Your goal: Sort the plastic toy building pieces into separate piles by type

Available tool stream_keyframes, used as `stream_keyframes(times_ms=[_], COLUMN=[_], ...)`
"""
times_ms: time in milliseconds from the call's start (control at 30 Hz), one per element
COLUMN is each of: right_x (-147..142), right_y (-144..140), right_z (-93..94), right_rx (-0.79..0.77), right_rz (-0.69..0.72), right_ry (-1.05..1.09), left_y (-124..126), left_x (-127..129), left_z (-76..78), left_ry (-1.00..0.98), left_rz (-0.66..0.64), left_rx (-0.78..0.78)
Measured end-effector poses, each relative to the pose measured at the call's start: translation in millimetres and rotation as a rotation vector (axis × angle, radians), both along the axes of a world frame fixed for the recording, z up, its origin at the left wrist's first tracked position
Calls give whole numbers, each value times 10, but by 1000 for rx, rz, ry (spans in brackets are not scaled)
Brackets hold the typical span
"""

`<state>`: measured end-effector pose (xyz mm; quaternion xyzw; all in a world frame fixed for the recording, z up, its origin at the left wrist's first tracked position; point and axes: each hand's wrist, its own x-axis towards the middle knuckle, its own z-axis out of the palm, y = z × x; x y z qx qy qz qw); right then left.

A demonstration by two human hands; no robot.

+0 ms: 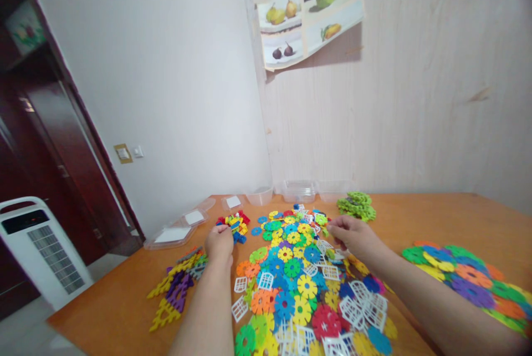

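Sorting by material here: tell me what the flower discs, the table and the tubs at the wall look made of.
Flower discs: likely moulded plastic, bright uniform colours. Table: wood or wood-look laminate, orange-brown, slight sheen. Tubs: clear, probably thin plastic.

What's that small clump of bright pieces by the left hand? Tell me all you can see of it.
The small built cluster looks like interlocked plastic pieces in red, yellow, blue and green, lumpy and irregular. It sits on the wooden table at the far left edge of the big loose pile of flower discs. The left hand is closed against its near side; details are too small to tell.
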<state>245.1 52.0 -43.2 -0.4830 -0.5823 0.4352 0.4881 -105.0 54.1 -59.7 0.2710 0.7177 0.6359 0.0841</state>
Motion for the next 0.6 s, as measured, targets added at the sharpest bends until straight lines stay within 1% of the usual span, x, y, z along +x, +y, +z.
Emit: stream_keyframes(times_ms=[167, 333, 500, 600], right_x=[2, 6, 7, -3], right_y=[21, 26, 13, -24], right_z=[-37, -25, -9, 6], right_rx=[6, -1, -8, -54], right_rz=[28, 38, 37, 68], right_ry=[11, 15, 23, 109], left_y=[22, 12, -33, -52], left_x=[-27, -7, 38, 112], left_z=[-37, -28, 15, 85], left_ry=[13, -2, 0, 43], left_rz=[35, 45, 34, 7], left_rx=[-30, -44, -36, -5])
